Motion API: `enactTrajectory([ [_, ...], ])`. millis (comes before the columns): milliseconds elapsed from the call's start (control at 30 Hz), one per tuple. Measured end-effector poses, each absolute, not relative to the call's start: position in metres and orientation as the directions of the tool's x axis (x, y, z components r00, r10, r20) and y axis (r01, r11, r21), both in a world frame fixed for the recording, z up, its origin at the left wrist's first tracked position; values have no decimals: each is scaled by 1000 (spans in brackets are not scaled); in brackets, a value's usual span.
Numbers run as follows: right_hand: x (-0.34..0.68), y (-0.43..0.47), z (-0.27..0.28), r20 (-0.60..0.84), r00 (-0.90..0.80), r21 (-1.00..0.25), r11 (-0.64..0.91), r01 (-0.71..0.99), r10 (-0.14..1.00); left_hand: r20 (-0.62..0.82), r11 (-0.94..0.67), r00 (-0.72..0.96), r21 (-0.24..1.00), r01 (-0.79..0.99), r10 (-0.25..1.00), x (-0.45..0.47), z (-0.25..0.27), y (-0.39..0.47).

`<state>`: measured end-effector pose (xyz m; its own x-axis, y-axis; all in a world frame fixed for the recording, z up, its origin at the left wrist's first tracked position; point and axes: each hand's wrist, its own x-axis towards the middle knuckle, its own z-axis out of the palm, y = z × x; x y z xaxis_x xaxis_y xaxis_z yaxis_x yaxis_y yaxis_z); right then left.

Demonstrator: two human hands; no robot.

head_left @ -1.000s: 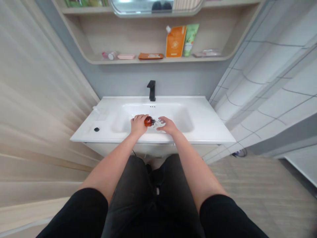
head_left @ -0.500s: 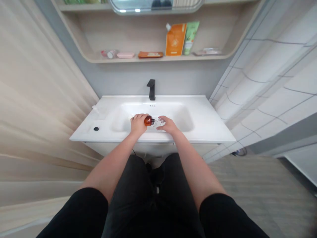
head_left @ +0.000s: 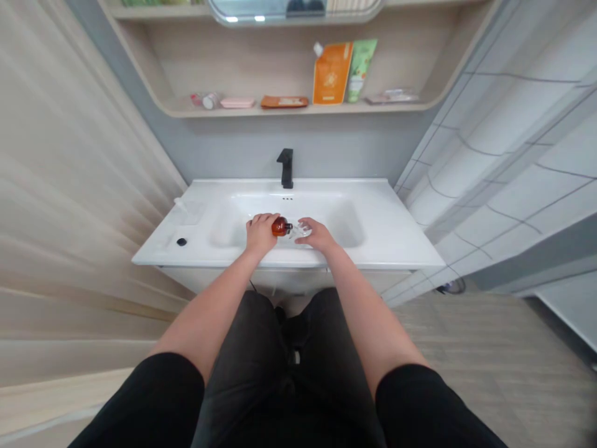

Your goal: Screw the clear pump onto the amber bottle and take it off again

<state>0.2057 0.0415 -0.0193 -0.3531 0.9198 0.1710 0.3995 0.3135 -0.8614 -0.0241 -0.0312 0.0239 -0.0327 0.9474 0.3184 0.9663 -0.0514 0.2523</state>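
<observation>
The head view looks forward and down over the sink (head_left: 342,218).

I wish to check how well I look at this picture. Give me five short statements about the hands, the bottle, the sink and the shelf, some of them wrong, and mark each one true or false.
1. The left hand holds a brown bottle. True.
2. The bottle stands upright. False: it is tipped over, its neck toward the right hand.
3. A black tap stands behind the sink. True.
4. Nothing lies to the left of the sink. False: a small black piece lies on that end of the counter.
5. On the shelf, an orange pouch stands left of a green tube. True.
</observation>
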Motion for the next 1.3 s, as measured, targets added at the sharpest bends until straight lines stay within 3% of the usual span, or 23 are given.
enactTrajectory([
  [1300, 206, 39, -16, 161, -360, -852, 314, 419, 919, 371, -94, 4, 225, 970, 929, -26, 19, -30],
])
